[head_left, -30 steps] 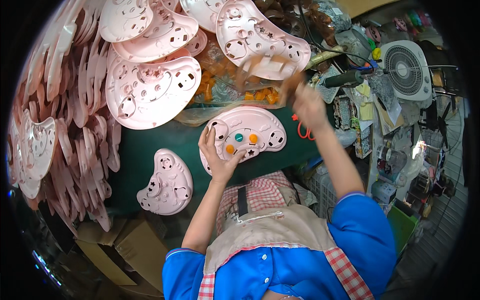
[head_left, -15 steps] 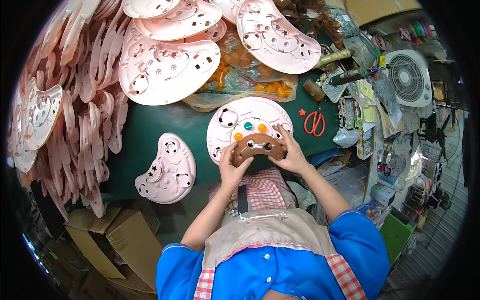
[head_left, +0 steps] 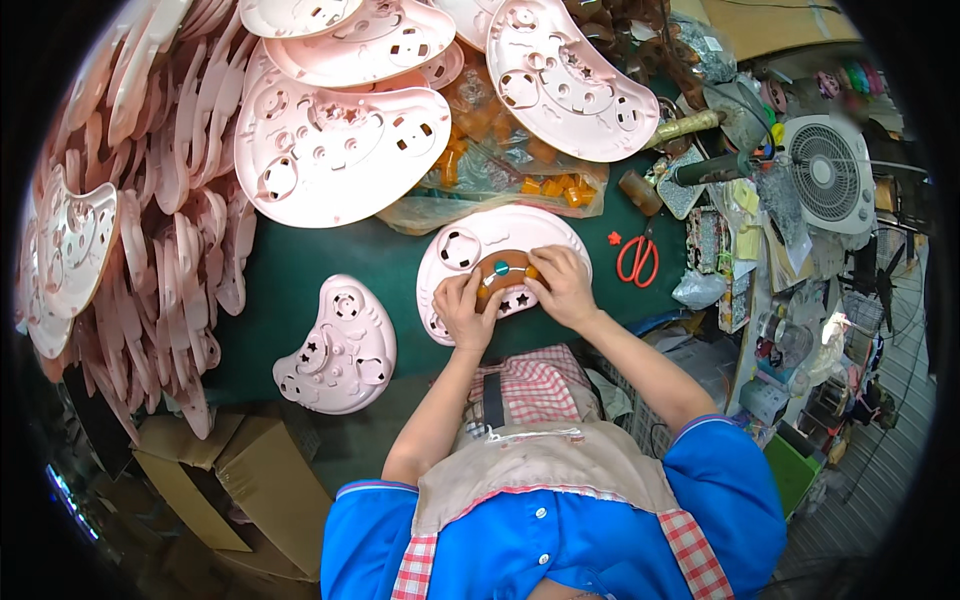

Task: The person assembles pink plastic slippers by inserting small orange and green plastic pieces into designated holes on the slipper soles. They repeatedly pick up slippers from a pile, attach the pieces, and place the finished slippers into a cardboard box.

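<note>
- While the left hand (head_left: 465,310) and right hand (head_left: 567,288) have their fingers closed on opposite ends of the brown arched piece (head_left: 518,260), which lies over the middle of the pink panel (head_left: 540,226) on the green bench (head_left: 270,270), uneven pressure could seat one end and leave the other raised.
- The green button (head_left: 502,268) shows within the brown piece; if an opening sits slightly off, forcing it down could tilt or jam that button.
- The fingers hide both ends of the piece, so a poor fit there might go unnoticed.
- Only the hands seem to steady the panel; a sideways push could slide it along the bench and unsettle the button.
- Pressing too hard might crack the thin-looking plastic around the star-shaped holes (head_left: 523,298).
- Red-handled scissors (head_left: 637,260) lie to the right, beside a small red piece (head_left: 614,238); a careless right-arm sweep could knock either away.
- Beyond, stacked pink panels (head_left: 330,195) overlap loosely; a nudge could send one sliding toward the work.
</note>
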`<state>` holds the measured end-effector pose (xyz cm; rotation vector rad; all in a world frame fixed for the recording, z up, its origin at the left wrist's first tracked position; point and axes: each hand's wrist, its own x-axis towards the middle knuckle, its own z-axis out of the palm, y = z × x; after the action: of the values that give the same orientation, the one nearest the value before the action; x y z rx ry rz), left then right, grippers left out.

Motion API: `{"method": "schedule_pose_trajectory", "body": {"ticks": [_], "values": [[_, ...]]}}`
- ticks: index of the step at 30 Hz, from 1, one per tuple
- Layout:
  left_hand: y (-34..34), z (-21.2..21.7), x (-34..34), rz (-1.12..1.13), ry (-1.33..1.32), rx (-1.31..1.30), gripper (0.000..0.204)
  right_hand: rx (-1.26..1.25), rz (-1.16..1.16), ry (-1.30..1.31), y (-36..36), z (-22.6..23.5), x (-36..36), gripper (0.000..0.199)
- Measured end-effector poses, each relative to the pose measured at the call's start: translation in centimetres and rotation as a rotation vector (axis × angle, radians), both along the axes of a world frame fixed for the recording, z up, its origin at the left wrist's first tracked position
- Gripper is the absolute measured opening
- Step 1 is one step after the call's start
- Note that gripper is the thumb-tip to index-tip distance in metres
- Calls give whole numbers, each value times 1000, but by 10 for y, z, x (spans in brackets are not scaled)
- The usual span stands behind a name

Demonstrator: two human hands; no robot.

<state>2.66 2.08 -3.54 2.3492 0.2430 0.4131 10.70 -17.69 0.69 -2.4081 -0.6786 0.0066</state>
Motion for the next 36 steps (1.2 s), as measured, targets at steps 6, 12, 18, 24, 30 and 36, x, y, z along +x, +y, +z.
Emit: {"method": "schedule_pose_trajectory", "body": {"ticks": [6, 12, 18, 24, 30, 36], "values": [[-9, 8, 30, -69, 3, 55, 35, 89, -99, -40, 53, -21, 9, 18], [-3, 2, 78, -305, -61, 76, 31, 48, -180, -24, 49, -31, 18, 30], [9, 4, 32, 464, 204, -111, 52, -110, -719, 113, -9, -34, 11, 67], [94, -7, -56, 404, 305, -627, 47, 637, -270, 812, -36, 123, 24, 35], [296, 13, -128, 189, 411, 191, 68, 686, 163, -325, 32, 282, 78, 35], [282, 32, -127, 198, 532, 190, 62, 392, -96, -44, 132, 182, 152, 21]]}}
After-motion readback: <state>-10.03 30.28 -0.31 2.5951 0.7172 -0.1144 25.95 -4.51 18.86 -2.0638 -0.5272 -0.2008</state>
